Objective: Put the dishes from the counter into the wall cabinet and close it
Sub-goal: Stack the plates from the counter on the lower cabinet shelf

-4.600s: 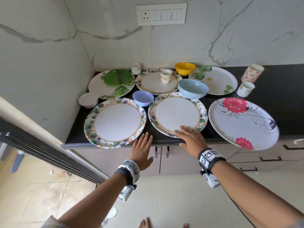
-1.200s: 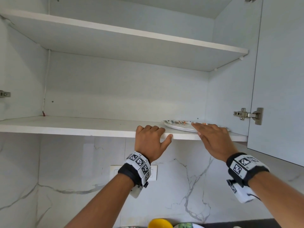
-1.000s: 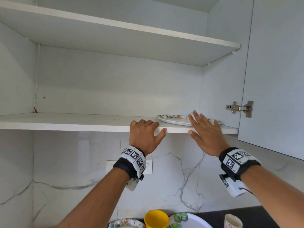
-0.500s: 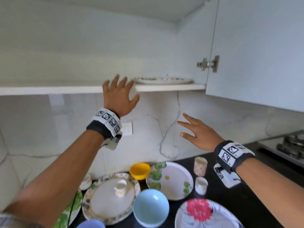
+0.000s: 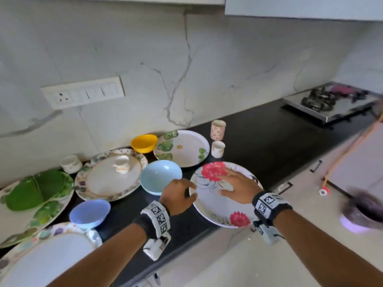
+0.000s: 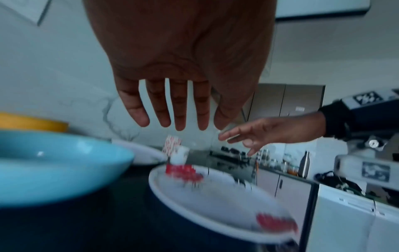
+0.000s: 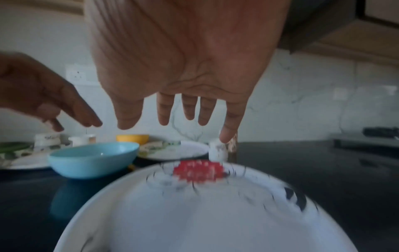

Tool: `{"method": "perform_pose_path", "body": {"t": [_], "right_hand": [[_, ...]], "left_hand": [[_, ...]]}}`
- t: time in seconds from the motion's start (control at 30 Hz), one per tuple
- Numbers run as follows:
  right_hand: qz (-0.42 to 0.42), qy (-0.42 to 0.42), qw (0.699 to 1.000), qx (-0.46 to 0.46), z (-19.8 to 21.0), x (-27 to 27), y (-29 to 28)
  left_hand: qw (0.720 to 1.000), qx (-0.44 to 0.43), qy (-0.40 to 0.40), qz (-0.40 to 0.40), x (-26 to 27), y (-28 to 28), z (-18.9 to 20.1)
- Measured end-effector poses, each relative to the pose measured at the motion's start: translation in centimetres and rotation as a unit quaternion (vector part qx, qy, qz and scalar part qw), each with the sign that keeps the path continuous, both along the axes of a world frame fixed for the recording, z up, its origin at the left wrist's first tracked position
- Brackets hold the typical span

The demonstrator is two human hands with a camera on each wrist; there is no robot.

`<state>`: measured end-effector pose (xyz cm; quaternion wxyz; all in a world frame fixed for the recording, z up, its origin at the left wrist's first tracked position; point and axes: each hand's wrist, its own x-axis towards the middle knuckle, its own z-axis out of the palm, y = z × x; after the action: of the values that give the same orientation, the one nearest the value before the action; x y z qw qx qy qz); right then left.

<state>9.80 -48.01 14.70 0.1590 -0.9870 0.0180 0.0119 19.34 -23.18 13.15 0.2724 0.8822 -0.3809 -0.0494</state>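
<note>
A black counter [image 5: 259, 141] runs under a marble wall. Both hands hang palm-down over the red-flower plate [image 5: 219, 206], which lies flat at the counter's front edge, just right of the light blue bowl [image 5: 160, 176]. The left hand [image 5: 178, 195] hovers above the plate's left rim, the right hand [image 5: 238, 188] above its middle; both have fingers straight, spread, holding nothing. The round white plate carries two red blooms and black swirls

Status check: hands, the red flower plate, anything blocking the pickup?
Both hands open, empty: left hand at the rim, right hand above. Red flower plate flat on the counter, not gripped. Light blue bowl close beside its left edge.
</note>
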Motion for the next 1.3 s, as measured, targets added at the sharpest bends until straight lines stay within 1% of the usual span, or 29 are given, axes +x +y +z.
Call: {"method": "perform_pose_path", "body": {"t": [0.07,0.13,0.17,0.23,0.3,0.37,0.5,0.57,0.7,0.8,0.9,0.93,1.0,1.07,1.13,1.2,1.23,1.3], "right_hand": [[-0.03,0.064,0.997,-0.012,-3.3,-2.0,0.5],[-0.049,0.13,0.99,-0.023,-6.0,-3.5,0.6],[-0.049,0.152,0.987,-0.027,-7.0,-4.0,0.7],[-0.04,0.176,0.983,-0.037,-8.7,-5.1,1.0],[-0.04,0.187,0.981,-0.043,-10.1,-6.0,1.3],[-0.052,0.179,0.981,-0.062,-11.3,-6.7,1.5],[-0.085,0.101,0.985,-0.115,-12.9,-7.3,2.4],[-0.095,0.081,0.984,-0.127,-12.9,-7.2,2.8],[-0.093,0.078,0.982,-0.145,-12.6,-7.4,2.6],[-0.074,0.036,0.983,-0.167,-12.1,-8.0,1.9],[-0.044,-0.027,0.98,-0.191,-10.0,-8.6,1.3],[-0.037,-0.06,0.98,-0.186,-8.9,-8.7,1.0],[-0.032,-0.125,0.98,-0.153,-6.2,-8.9,0.6],[-0.032,-0.157,0.981,-0.11,-3.4,-9.3,0.4],[-0.039,-0.179,0.981,-0.06,-0.7,-9.6,0.2],[-0.062,-0.178,0.982,-0.001,2.0,-9.6,0.3],[-0.07,-0.176,0.982,0.013,3.4,-9.5,0.3],[-0.078,-0.189,0.979,0.02,6.0,-9.0,0.5]], "left_hand": [[0.995,0.098,0.02,0.001,-1.6,0.0,-3.0],[0.978,0.207,0.036,-0.004,-2.6,0.3,-4.8],[0.968,0.248,0.044,-0.007,-2.7,0.6,-5.4],[0.953,0.296,0.065,-0.011,-2.7,1.2,-6.6],[0.949,0.303,0.09,-0.015,-2.6,1.7,-7.4],[0.95,0.296,0.095,-0.017,-2.5,1.9,-7.7],[0.951,0.293,0.103,-0.013,-2.4,1.8,-7.9],[0.951,0.291,0.103,-0.012,-2.4,1.8,-8.0],[0.952,0.292,0.095,-0.014,-2.4,2.0,-8.1],[0.951,0.293,0.091,-0.018,-2.2,2.2,-8.1],[0.952,0.295,0.078,-0.026,-2.2,2.4,-8.1],[0.955,0.287,0.073,-0.024,-2.2,2.5,-7.9],[0.97,0.236,0.058,-0.006,-2.0,2.6,-7.5],[0.988,0.152,0.028,0.016,-1.7,2.7,-6.6],[0.996,0.08,-0.02,0.021,-1.1,2.7,-5.0],[0.997,0.006,-0.069,0.029,0.1,2.5,-2.1],[0.994,-0.04,-0.094,0.03,1.0,2.5,0.0],[0.978,-0.127,-0.162,0.022,3.3,2.9,4.6]]}}
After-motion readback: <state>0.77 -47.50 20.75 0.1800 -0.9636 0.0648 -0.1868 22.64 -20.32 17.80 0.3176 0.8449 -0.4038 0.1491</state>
